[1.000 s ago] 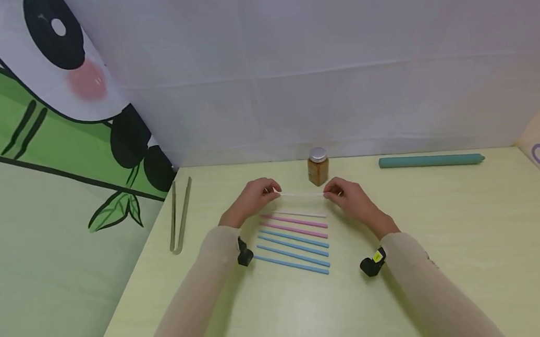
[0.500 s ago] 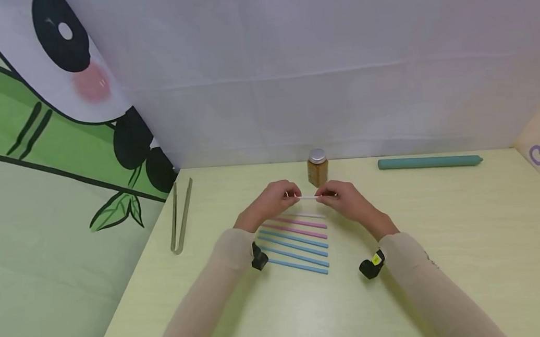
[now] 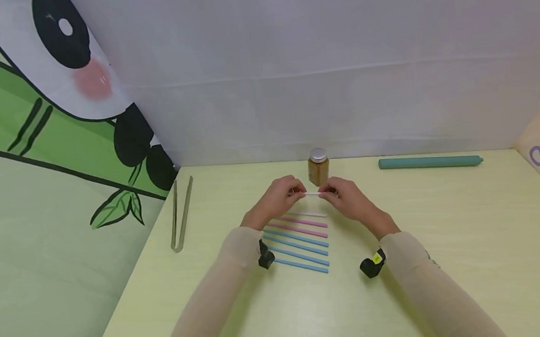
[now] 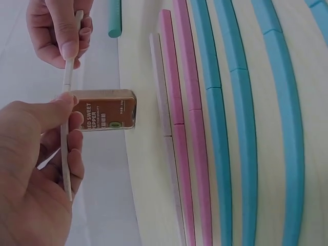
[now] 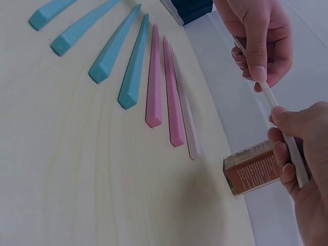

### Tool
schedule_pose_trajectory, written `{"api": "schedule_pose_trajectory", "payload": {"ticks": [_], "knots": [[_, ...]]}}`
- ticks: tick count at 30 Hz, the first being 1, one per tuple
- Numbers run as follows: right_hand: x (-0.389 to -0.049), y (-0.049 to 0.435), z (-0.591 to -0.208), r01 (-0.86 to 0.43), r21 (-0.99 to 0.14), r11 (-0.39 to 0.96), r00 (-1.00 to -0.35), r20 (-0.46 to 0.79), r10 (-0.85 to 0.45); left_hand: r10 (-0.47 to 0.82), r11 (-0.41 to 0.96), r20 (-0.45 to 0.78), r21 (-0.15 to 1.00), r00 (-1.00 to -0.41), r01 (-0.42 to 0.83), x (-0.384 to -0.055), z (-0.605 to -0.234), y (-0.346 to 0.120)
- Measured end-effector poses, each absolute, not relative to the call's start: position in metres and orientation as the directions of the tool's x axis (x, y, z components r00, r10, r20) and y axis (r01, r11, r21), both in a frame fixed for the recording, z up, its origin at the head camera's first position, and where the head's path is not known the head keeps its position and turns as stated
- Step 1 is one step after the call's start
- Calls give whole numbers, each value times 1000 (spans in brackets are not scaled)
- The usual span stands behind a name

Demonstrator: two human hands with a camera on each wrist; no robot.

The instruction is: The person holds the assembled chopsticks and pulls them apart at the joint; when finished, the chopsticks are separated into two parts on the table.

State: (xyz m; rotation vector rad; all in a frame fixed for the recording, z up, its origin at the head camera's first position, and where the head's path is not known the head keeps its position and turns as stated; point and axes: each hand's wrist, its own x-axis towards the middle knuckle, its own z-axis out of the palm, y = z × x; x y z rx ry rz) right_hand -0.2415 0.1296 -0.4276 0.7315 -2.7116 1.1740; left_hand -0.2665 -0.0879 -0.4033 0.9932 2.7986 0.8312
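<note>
Between my two hands is a thin white stick (image 4: 67, 77) with a seam near its middle, raised above the table. My left hand (image 3: 281, 195) pinches one half between thumb and fingers, and my right hand (image 3: 344, 197) pinches the other. Only a short length shows between the fingertips, seam included. Below the hands lies a row of sticks: one white stick (image 3: 313, 214), two pink sticks (image 5: 155, 92) and several blue sticks (image 3: 299, 249). In the left wrist view these have seams across them too. My left forearm hides their left ends in the head view.
A jar (image 3: 319, 171) of red sweet pepper with a silver lid stands just behind the hands. Metal tongs (image 3: 179, 216) lie near the table's left edge. A green rod (image 3: 429, 162) lies along the back right, before a white cloth backdrop (image 3: 341, 106).
My left hand has slid right toward the right hand, so less of the white stick shows between them. The right hand has barely moved, and the row of sticks lies the same.
</note>
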Motion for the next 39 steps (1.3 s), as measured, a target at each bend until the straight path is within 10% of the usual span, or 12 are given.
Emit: {"api": "schedule_pose_trajectory", "payload": {"ticks": [39], "knots": [[-234, 145, -425, -519, -629, 579, -855, 387, -346, 586, 566, 313, 501, -747, 654, -272, -405, -73]]}}
